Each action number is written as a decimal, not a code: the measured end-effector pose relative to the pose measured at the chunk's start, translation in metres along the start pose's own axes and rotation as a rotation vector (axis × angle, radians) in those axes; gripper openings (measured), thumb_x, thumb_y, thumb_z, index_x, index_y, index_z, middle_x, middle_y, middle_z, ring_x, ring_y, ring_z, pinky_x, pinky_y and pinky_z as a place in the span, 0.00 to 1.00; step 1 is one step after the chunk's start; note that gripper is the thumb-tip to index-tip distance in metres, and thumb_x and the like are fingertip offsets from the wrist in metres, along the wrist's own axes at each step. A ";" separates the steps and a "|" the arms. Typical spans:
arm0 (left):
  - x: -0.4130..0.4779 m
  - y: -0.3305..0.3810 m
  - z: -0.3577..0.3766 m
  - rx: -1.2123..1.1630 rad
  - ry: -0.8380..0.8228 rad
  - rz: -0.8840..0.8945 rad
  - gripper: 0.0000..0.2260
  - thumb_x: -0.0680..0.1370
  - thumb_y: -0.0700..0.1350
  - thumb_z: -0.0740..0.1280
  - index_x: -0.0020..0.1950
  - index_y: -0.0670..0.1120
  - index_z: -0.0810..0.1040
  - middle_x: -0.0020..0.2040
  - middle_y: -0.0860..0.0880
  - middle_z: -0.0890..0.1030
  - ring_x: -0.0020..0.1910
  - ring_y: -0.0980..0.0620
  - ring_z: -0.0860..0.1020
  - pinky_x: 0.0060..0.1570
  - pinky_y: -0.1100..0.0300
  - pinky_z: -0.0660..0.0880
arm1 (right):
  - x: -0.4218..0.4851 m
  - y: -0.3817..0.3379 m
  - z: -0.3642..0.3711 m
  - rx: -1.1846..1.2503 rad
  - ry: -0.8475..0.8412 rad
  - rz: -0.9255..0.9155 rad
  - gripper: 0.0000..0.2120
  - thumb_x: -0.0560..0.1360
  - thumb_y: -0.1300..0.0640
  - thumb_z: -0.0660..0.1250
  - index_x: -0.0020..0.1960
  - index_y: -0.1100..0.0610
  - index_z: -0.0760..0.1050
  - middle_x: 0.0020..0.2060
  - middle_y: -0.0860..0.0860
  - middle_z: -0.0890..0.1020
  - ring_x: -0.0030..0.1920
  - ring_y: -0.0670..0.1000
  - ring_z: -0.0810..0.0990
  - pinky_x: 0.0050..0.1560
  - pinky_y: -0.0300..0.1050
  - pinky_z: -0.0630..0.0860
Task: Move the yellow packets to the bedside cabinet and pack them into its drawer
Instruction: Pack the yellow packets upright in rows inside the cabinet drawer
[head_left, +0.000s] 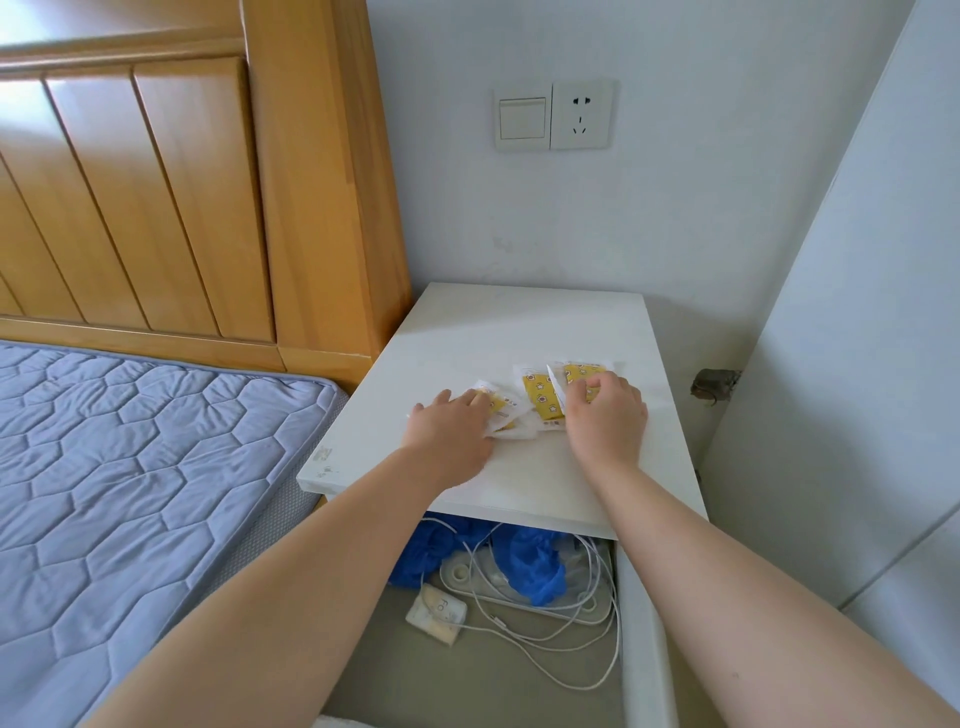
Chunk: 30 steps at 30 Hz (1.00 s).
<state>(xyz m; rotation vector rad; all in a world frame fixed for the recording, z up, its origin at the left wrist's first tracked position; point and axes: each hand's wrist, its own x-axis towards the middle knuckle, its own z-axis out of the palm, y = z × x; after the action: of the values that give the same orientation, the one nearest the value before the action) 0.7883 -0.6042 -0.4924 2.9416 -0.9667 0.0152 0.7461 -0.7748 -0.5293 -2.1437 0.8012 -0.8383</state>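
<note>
Because the yellow packets look like thin, flat sachets with white sealed borders, I judge them very light, limp and a little slick. They should slide on a smooth surface and fan apart if squeezed loosely. They lie scattered and overlapping on the white top of the bedside cabinet, on its nearer half and well back from the far wall.

The left hand lies nearly flat on the left cluster, fingers extended and pressing the packets down rather than gripping them. The right hand is curled over the right cluster. Its fingertips pinch a packet whose white edge is tilted up off the surface.

A single sachet is best taken by its white border, thumb above and fingers slid beneath. For several, it seems easier to sweep them into one stack and clamp across the flat faces, since a loose bundle would likely shed packets. Nothing suggests they are fragile, though hard creasing could stress the seals.

The drawer stands pulled out below the near edge of the top. It holds crumpled blue material, white cables and a small pale box, with bare floor nearer the viewer where the packets could go.
</note>
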 end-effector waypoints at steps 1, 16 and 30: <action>-0.002 -0.002 0.000 0.019 0.044 0.004 0.18 0.78 0.43 0.58 0.68 0.47 0.65 0.61 0.50 0.73 0.58 0.48 0.70 0.51 0.55 0.68 | 0.000 0.000 0.000 0.002 0.000 -0.004 0.11 0.77 0.54 0.58 0.50 0.58 0.76 0.49 0.53 0.80 0.56 0.55 0.73 0.64 0.54 0.64; -0.010 -0.020 0.030 -0.361 0.334 -0.212 0.18 0.75 0.36 0.57 0.63 0.48 0.71 0.59 0.50 0.75 0.58 0.48 0.72 0.59 0.55 0.64 | -0.006 -0.009 0.007 -0.479 -0.249 -0.241 0.26 0.70 0.34 0.62 0.58 0.53 0.72 0.60 0.50 0.74 0.66 0.55 0.67 0.71 0.62 0.54; -0.017 -0.020 0.025 -0.396 0.344 -0.166 0.19 0.78 0.41 0.61 0.69 0.52 0.73 0.67 0.54 0.74 0.66 0.52 0.70 0.59 0.60 0.66 | -0.027 -0.008 -0.007 -0.587 -0.280 -0.500 0.26 0.68 0.38 0.54 0.51 0.55 0.78 0.49 0.52 0.76 0.55 0.57 0.71 0.64 0.55 0.65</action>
<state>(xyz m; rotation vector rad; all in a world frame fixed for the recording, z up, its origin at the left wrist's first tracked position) 0.7866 -0.5789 -0.5191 2.5296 -0.5943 0.2794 0.7266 -0.7529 -0.5277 -2.9781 0.3904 -0.5488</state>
